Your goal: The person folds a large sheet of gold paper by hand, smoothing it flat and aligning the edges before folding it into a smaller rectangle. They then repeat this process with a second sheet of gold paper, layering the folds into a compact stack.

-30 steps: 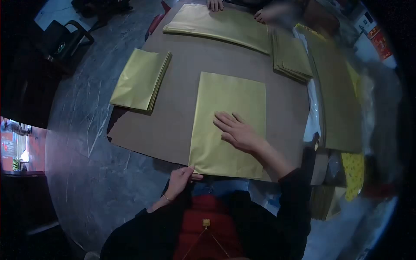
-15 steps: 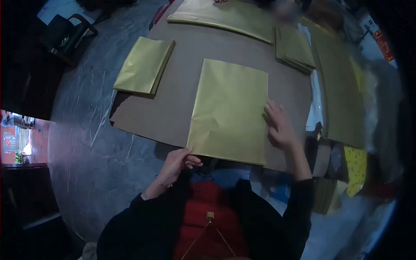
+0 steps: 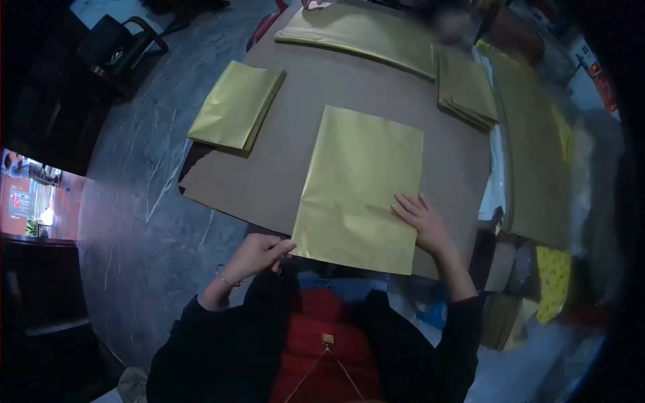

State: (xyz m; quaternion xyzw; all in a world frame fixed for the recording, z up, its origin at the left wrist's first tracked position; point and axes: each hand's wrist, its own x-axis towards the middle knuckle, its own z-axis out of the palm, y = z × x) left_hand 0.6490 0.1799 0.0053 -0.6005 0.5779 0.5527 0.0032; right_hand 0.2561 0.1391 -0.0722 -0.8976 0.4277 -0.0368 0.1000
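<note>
A flat gold paper sheet or folder point(image 3: 366, 181) lies on the brown board point(image 3: 269, 181) in front of me, its near edge reaching past the board's front edge. My left hand point(image 3: 259, 256) pinches its lower left corner between thumb and fingers. On its lower right part rests my right hand point(image 3: 420, 218), palm down, with the fingers spread. Back left is a stack of folded gold paper point(image 3: 235, 104). Another gold stack point(image 3: 467, 87) lies at the back right.
Long gold sheets point(image 3: 363, 33) lie along the far edge, where another person's hand point(image 3: 316, 3) touches them. A long gold-brown pile point(image 3: 531, 148) stands at the right. A black chair point(image 3: 117, 54) is on the floor at the upper left.
My right hand has moved from beside the right edge onto the gold sheet. My left hand's fingers have closed more at the corner. The whole view has shifted slightly.
</note>
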